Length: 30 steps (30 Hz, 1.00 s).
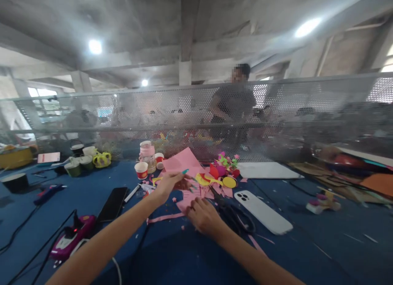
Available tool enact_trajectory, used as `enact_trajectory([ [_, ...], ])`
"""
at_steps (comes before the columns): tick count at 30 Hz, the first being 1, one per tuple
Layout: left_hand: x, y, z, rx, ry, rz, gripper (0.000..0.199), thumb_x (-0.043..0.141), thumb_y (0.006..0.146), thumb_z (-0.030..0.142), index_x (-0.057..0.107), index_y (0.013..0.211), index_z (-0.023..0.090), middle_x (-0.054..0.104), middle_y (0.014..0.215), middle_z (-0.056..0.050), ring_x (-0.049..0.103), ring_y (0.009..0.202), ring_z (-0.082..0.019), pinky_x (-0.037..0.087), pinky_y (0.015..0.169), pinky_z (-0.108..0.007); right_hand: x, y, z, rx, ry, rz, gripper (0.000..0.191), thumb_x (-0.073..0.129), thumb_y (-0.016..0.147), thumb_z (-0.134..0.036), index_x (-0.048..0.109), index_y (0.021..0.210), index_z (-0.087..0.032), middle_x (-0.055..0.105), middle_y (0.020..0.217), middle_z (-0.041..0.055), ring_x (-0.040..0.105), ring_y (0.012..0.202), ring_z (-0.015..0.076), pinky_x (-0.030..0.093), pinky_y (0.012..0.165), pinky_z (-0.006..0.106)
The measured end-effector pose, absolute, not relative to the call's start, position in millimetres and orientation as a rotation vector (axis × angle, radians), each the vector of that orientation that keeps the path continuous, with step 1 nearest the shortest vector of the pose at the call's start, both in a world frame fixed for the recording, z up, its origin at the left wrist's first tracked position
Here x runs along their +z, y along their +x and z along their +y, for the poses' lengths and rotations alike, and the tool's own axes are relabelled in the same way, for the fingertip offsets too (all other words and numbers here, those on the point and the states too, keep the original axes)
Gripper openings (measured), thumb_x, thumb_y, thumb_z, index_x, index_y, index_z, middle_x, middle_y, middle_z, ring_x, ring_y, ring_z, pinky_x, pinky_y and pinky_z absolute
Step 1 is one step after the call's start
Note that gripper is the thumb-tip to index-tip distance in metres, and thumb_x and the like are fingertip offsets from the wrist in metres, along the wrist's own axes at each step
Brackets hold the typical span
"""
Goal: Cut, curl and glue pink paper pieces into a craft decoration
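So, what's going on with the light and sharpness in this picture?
In the head view, the left ceiling light glares with a hazy halo; also in the head view, the perforated screen looks washed out, and a blocky patch covers part of the person behind it.

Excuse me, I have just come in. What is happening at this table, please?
Someone has both bare hands at some pink paper: the right hand is at its near edge, the left hand is beside it, but whether they grip it is unclear. A larger pink sheet is behind. The scissors lie on the blue table beside the right hand, with a white phone farther right. Another person stands beyond the mesh screen.
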State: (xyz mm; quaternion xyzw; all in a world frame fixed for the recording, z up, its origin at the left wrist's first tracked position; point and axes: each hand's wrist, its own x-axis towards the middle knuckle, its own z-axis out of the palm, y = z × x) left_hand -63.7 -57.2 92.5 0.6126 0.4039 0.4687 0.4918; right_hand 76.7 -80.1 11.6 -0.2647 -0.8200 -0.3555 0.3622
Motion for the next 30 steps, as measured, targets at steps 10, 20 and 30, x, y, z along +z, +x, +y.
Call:
enact_trajectory([
  [10,37.2,-65.7,-85.4,1.258,1.155,0.891,0.038,0.062,0.055,0.050,0.059,0.059,0.012,0.054,0.037,0.000,0.049,0.035,-0.010,0.038,0.042,-0.021,1.5,85.2,-79.0,0.410,-0.595,-1.809,0.050,0.018,0.084,-0.049,0.054,0.069,-0.018,0.051,0.064,0.0043,0.046,0.059,0.0154,0.038,0.057,0.029],
  [20,10.0,-51.5,-103.2,0.920,1.649,1.236,0.037,0.039,0.073,0.043,0.049,0.049,0.017,0.044,0.033,0.003,0.037,0.028,-0.008,0.027,0.031,-0.020,-3.3,63.4,-90.3,1.231,-0.700,-1.503,0.040,0.048,0.070,-0.055,0.065,0.074,-0.019,0.062,0.066,0.0043,0.056,0.067,0.0183,0.044,0.072,0.035],
  [30,2.3,-63.4,-120.0,0.521,2.693,1.140,0.072,0.045,0.070,0.056,0.030,0.130,0.018,0.027,0.137,-0.015,0.016,0.127,-0.034,0.018,0.099,-0.052,-10.6,97.4,-51.0,1.500,-0.688,-1.053,0.037,0.056,0.070,-0.048,0.040,0.051,-0.020,0.042,0.040,-0.0060,0.044,0.041,0.0095,0.044,0.048,0.025],
])
